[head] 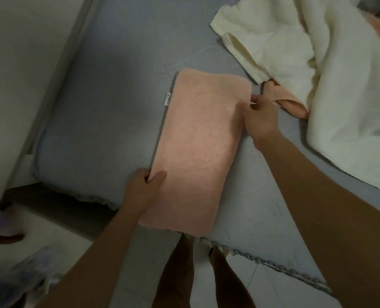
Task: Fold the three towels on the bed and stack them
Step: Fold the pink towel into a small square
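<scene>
Lying flat as a long folded strip on the grey bed sheet (109, 70), pink towel (195, 150), running from the near bed edge away toward the middle, with a small white label showing at its far left edge. Pinching the towel's near left edge, left hand (143, 187), thumb on top and fingers curled under the layers. Gripping the far right edge, right hand (259, 117), thumb and fingertips closed together on the fabric. Sprawling unfolded just beyond the right hand, toward the far right of the bed, cream towel (317, 70), rumpled and partly doubled over itself. Poking out from beneath that cream heap, second pink towel (284, 101), mostly covered, with another bit of it showing at the far right corner. Standing against the near edge of the mattress, bare legs over a pale tiled floor (273, 292). Rising along the left side of the bed, pale wall (22, 63).
</scene>
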